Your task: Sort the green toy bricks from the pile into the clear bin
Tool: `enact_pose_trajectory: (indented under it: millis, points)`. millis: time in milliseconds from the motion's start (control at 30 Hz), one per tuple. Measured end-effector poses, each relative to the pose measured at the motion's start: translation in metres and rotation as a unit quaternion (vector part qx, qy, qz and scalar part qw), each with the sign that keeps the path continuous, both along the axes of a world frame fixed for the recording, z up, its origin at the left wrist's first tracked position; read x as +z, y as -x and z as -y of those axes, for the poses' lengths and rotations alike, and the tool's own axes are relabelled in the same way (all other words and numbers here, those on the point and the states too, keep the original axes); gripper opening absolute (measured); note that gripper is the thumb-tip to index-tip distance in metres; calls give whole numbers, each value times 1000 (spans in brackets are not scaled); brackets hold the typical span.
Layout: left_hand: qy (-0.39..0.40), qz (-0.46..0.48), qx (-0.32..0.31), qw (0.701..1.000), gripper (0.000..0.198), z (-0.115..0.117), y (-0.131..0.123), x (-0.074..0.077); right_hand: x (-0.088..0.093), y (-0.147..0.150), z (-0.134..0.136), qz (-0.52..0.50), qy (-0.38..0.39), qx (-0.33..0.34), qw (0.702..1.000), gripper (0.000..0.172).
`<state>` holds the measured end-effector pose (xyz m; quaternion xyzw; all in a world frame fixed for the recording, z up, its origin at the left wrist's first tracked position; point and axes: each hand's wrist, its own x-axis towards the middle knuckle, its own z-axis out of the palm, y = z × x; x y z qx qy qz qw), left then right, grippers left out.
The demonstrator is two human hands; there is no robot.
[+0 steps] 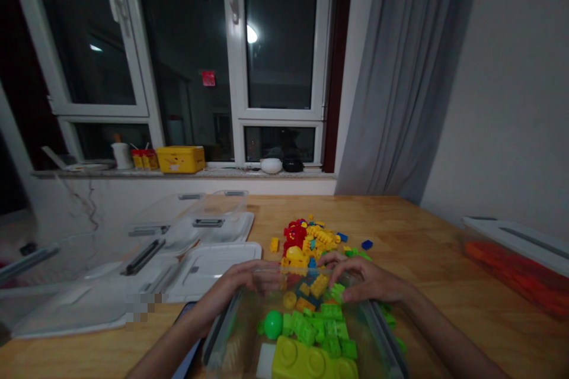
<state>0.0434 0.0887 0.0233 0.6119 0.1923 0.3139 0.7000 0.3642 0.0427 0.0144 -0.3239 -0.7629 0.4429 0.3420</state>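
Observation:
In front of me stands a clear plastic bin (pixel 231 331) holding bright green building blocks (pixel 306 331), a green ball (pixel 273 325) and a big yellow-green block (pixel 313 360). My left hand (pixel 253 277) is closed around the bin's far left corner, its fingers partly seen through the wall. At the far right corner, my right hand (pixel 362 278) has curled fingers, with the thumb and fingertips at a small green block (pixel 337 292). Beyond the far wall spreads a pile of yellow blocks (pixel 322 238) and red blocks (pixel 294 235), with some blue and green ones.
Clear bins (pixel 155 207) and white lids (pixel 213 269) crowd the left side. A lidded box of orange-red pieces (pixel 515 272) stands at the right edge. A flat dark-edged device (pixel 189 361) lies under my left forearm. A yellow box (pixel 180 159) sits on the windowsill.

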Motion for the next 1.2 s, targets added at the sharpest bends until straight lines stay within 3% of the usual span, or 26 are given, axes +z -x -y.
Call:
enact_pose_trajectory:
  millis: [100,167,233,333,433,600,733,1033,1200]
  points:
    - [-6,-12,14,1000,54,-2,2,-4,-1,0,0,9,-11,-10,1000,36]
    - [0,-16,17,1000,56,-4,4,-6,-3,-2,-4,-9,-20,-57,998,38]
    - [5,-14,7,1000,57,-5,4,-8,-7,-9,-12,-37,-19,-158,986,40]
    - [4,-14,-8,1000,57,-6,3,-6,-16,-32,-30,-55,-30,-336,940,45]
    - [3,-16,-5,1000,57,-5,1,-3,-33,-65,-47,23,-100,-431,897,44]
    - [-6,-25,12,1000,53,-3,0,1,-75,-115,-60,185,-153,-421,875,39]
    - [8,-25,3,1000,54,2,0,4,-96,-137,-63,217,-135,-403,879,39]
    - [14,-25,-10,1000,57,-14,4,-14,-100,-147,-65,196,-119,-377,897,38]
    - [-6,-25,-2,1000,55,-10,5,-9,-102,-148,-65,197,-108,-381,897,37]
